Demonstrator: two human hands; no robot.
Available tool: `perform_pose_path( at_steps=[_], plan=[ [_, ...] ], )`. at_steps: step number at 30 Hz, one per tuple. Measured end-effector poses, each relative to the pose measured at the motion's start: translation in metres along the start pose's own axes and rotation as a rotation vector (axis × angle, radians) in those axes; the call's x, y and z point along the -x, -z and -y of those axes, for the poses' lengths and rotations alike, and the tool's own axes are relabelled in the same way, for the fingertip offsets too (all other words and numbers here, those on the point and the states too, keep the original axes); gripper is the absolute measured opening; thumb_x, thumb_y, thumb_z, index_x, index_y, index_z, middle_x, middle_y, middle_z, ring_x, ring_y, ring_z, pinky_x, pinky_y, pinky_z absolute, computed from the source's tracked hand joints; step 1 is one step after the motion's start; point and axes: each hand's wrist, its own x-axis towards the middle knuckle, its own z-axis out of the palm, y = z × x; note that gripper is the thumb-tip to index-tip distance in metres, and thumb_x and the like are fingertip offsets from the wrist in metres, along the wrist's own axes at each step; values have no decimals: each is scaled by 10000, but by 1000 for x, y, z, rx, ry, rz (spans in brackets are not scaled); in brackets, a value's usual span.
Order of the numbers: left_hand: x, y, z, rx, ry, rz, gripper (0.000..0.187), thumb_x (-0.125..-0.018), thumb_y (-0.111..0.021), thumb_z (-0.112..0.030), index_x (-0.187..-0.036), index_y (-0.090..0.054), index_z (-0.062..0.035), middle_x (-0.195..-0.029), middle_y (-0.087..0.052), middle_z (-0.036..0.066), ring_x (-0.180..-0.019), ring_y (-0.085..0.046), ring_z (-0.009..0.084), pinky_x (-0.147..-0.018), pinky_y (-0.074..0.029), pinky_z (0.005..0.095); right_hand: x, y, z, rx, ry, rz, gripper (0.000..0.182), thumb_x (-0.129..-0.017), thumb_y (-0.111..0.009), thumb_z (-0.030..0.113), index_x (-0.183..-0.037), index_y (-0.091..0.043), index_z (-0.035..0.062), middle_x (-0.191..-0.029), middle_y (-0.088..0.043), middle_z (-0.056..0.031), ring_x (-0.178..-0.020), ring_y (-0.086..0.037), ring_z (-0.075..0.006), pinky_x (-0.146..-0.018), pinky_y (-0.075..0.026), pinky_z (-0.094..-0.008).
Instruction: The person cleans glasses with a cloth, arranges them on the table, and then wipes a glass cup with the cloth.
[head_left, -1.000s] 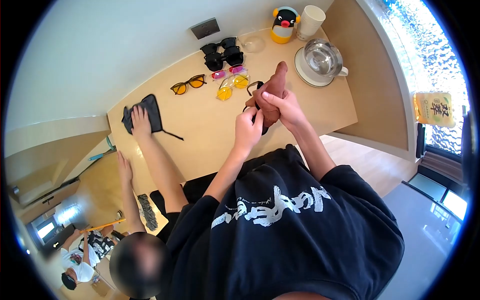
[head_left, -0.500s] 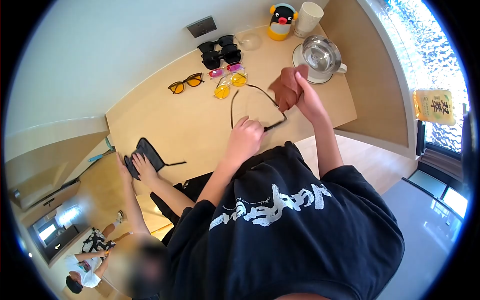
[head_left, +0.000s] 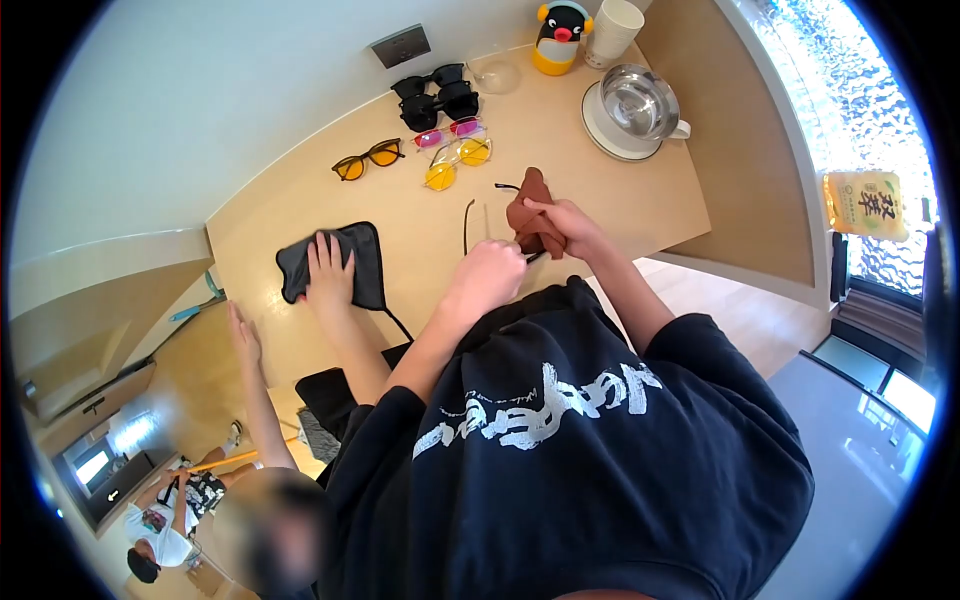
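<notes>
L hand (head_left: 490, 272) pinching dark-framed glasses (head_left: 466, 228), nr front edge of tbl (head_left: 650, 200); R hand (head_left: 572, 229) pinching brown cloth (head_left: 536, 213) against frame's R side (lenses mostly hidden). Yellow-lens pair (head_left: 440, 177) lies beyond.

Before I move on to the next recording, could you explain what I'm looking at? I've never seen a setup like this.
There is no machine here: these are a person's bare hands, seen by a camera worn on their head, looking forward and down. Their dark shirt therefore fills the bottom.

The left hand holds dark-framed glasses; the right hand holds a brown cloth that partly hides them.

On the table lie two black sunglasses, plus pink-lensed, yellow-lensed and orange-lensed pairs. Beyond, a metal bowl sits on a plate, near a penguin figure and a white cup.

The hand on the black cloth item is someone else's.
</notes>
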Motion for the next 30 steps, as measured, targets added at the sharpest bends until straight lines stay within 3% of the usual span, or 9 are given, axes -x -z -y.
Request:
perform_pose_path(
  at_steps=[4, 9, 12, 14, 18, 20, 22, 25, 30],
  plan=[
    [1, -1, -10, 22, -128, 9, 161, -739, -608, -155, -662, -607, -14, -675, -588, 123, -676, -598, 289, -654, -486, 371, -30, 17, 18, -296, -69, 112, 277, -863, -564, 222, -1012, -547, -11, -876, -623, -110, -770, -608, -171, -678, -515, -287],
    [6, 32, 0, 256, 87, -135, 152, -736, -584, -128, -690, -597, 16, -724, -613, 126, -681, -607, 276, -655, -498, 328, -10, 8, 61, -567, 72, 289, 334, -874, -504, 241, -1135, -501, 33, -1039, -583, -106, -955, -573, -200, -873, -463, -332],
    [14, 40, 10, 706, 81, -266, 210, -794, -576, -148, -684, -562, 31, -711, -607, 134, -644, -603, 278, -649, -492, 324, -9, 22, 67, -487, 303, 128, 372, -877, -495, 247, -1169, -477, 18, -1082, -572, -93, -1014, -551, -212, -919, -428, -349],
    [20, 34, 15, 1746, 152, -451, 270, -855, -522, -159, -667, -542, 34, -707, -597, 148, -637, -603, 278, -668, -487, 349, -10, 30, 65, -465, 417, 142, 423, -868, -503, 265, -1199, -451, 7, -1136, -549, -82, -1069, -523, -217, -945, -398, -355],
    [14, 29, 28, 2037, 194, -721, 292, -928, -418, -260, -739, -503, -54, -778, -556, 79, -738, -578, 210, -753, -464, 381, 23, 19, 61, -196, 618, 267, 342, -830, -474, 183, -1111, -508, -8, -1195, -516, -106, -1116, -498, -221, -932, -397, -342],
    [10, 28, 29, 2131, 275, -731, 273, -928, -429, -258, -752, -502, -62, -797, -550, 69, -755, -568, 199, -771, -456, 360, 45, -12, 61, 358, 649, 489, 273, -769, -517, 118, -1002, -571, -15, -1183, -515, -125, -1123, -484, -229, -954, -366, -346],
    [4, 24, 30, 2228, 358, -733, 255, -927, -440, -256, -764, -502, -70, -817, -544, 60, -773, -559, 187, -789, -447, 340, 44, -35, 45, 917, 995, 298, 175, -744, -565, 90, -881, -601, -13, -1100, -535, -168, -1127, -473, -279, -983, -331, -366],
    [-5, 18, 36, 2336, 576, -947, 215, -897, -517, -231, -752, -537, -74, -816, -587, 67, -818, -572, 196, -802, -453, 304, 50, -55, 26, 1409, 1237, 163, 184, -755, -594, 109, -899, -571, -3, -1025, -540, -197, -1093, -469, -337, -971, -331, -392],
    [-6, 16, 40, 2349, 607, -1037, 210, -898, -513, -235, -765, -547, -76, -822, -592, 74, -837, -577, 204, -840, -450, 313, 43, -64, 7, 1248, 993, 242, 309, -761, -603, 209, -963, -518, -8, -989, -554, -216, -965, -513, -360, -858, -392, -427]
  ],
)
